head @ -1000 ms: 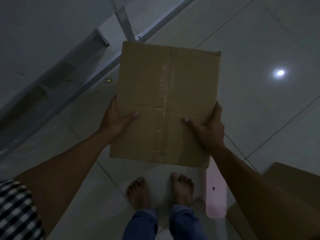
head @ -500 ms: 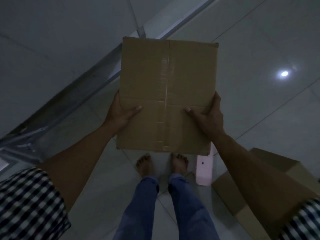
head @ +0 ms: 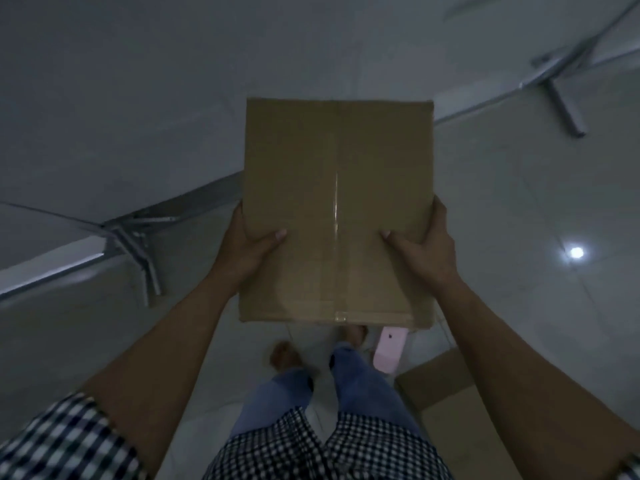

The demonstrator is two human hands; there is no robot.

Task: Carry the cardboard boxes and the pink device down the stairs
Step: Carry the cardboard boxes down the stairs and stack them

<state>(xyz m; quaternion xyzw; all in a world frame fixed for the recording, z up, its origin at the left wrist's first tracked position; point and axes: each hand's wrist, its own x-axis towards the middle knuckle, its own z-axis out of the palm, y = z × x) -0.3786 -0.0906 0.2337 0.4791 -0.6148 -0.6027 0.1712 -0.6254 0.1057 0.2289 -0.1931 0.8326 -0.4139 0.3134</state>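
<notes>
Dim room, glossy pale tiled floor (head: 69,341) with thin grout lines. Far left, a metal rail (head: 52,268) runs diagonally, with a forked metal strut (head: 142,261) coming down from it. Above it a flat grey surface, wall or step, cannot tell which.

Low left, a black-and-white checked sleeve (head: 62,441), bare forearm rising from it. The left hand (head: 247,244) grips the left edge of the held cardboard box (head: 337,188): thumb flat on top, fingers wrapped under the edge and hidden. The box is in the air at mid-frame, in front of the person, a flat-topped brown rectangle of matt board, with a shiny clear tape strip along the centre seam.

Below it are bare feet, blue jeans (head: 277,393) and a checked shirt hem (head: 311,445). The pink device (head: 389,348) lies on the tiles just right of the feet: smooth, long, with a rounded end, its far end hidden by the box.

The right hand (head: 426,247) clamps the box's right edge the same way, thumb on top, fingers underneath out of sight. A second cardboard box (head: 440,386) sits on the floor at lower right, partly behind the right forearm. Further right there is a round light glare (head: 576,252) on the tile, and at top right another metal post (head: 564,105).
</notes>
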